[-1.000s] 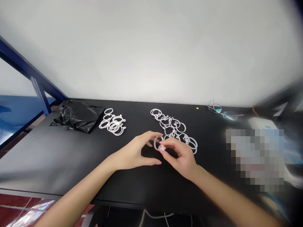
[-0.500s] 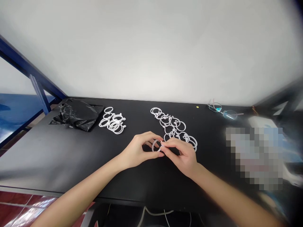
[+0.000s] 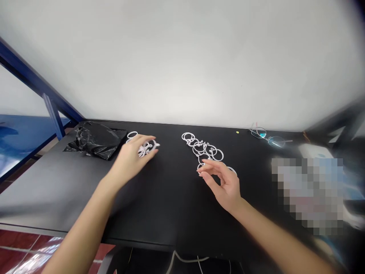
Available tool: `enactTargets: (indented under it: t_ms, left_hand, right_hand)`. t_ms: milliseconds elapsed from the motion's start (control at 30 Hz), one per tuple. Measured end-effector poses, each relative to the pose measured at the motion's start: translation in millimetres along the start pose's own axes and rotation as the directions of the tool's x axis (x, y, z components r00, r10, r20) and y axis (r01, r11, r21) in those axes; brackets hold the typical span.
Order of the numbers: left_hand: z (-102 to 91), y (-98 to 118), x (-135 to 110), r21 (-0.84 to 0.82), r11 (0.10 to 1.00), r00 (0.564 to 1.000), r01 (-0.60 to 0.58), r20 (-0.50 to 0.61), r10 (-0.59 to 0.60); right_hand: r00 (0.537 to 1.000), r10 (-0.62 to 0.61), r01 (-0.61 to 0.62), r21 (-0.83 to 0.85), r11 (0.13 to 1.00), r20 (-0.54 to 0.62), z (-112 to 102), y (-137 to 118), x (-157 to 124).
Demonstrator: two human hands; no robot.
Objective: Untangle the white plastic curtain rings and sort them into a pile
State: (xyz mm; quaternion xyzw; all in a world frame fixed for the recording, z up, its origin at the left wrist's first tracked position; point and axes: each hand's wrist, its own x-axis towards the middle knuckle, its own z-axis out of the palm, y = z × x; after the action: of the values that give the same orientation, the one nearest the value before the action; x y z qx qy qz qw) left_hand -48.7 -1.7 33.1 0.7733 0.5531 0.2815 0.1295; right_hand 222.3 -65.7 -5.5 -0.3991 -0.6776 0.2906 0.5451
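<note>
My left hand [image 3: 131, 156] is over the left pile of white rings [image 3: 132, 134], its thumb and fingers curved around a white curtain ring [image 3: 154, 144] whose small eyelet points right. That hand hides much of the pile. On the right, several white curtain rings [image 3: 217, 154] lie overlapping in a slanting strip on the black table [image 3: 159, 213]. My right hand [image 3: 225, 186] hovers at the near end of this strip with thumb and fingers apart, nothing seen between them. It covers some of the nearest rings.
A crumpled black plastic bag [image 3: 97, 140] lies left of the left pile. Eyeglasses [image 3: 266, 137] rest at the back right, near a small yellow bit [image 3: 237, 132]. A blurred, pixelated object [image 3: 310, 194] is at the right. Blue metal framing [image 3: 54, 114] stands at the left.
My left hand has moved left with the white ring, from between both hands to the left pile. My right hand has let go of the ring and stayed near its place.
</note>
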Motion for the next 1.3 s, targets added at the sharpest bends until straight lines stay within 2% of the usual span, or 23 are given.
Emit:
enactTargets:
  t_ms: [67,133,267,467,633,733,933,1133,1300]
  left_hand:
    - [-13.4,-22,0,0.119,0.99,0.997,0.071,-0.004,-0.071]
    - [-19.6,-40,-3,0.144,0.983,0.991,0.117,0.042,-0.124]
    - [-17.4,-57,-11,0.13,0.983,0.985,0.126,0.105,-0.14]
    - [-24.2,-59,-14,0.14,0.986,0.99,0.093,0.091,-0.106]
    - [-37.9,-73,-19,0.137,0.983,0.971,0.122,0.188,-0.147]
    - [-37.8,-82,-24,0.131,0.983,0.971,0.129,0.185,-0.152]
    - [-34.8,-87,-30,0.096,0.981,0.961,0.17,0.204,-0.187]
    - [-39.8,-82,-29,0.137,0.971,0.941,0.196,0.253,-0.225]
    - [-37.9,-84,-29,0.151,0.968,0.939,0.199,0.254,-0.232]
  right_hand:
    - [1.0,-0.005,0.004,-0.01,1.0,-0.015,-1,0,0]
    - [1.0,-0.02,0.02,-0.022,1.0,-0.013,0,0,-1]
    - [0.999,-0.047,0.046,-0.05,0.998,-0.012,2,-1,-1]
    - [0.999,-0.03,0.029,-0.075,0.997,-0.023,0,0,1]
    - [0.998,-0.054,0.051,-0.102,0.994,-0.031,-1,-1,3]
    - [0.997,-0.071,0.067,-0.166,0.984,-0.02,-2,-1,6]
    - [0.986,-0.164,0.163,-0.444,0.881,0.034,-7,10,14]
    - [0.993,-0.046,0.105,-0.628,0.771,0.109,-10,26,10]
    - [0.992,-0.027,0.102,-0.652,0.751,0.125,-8,32,8]
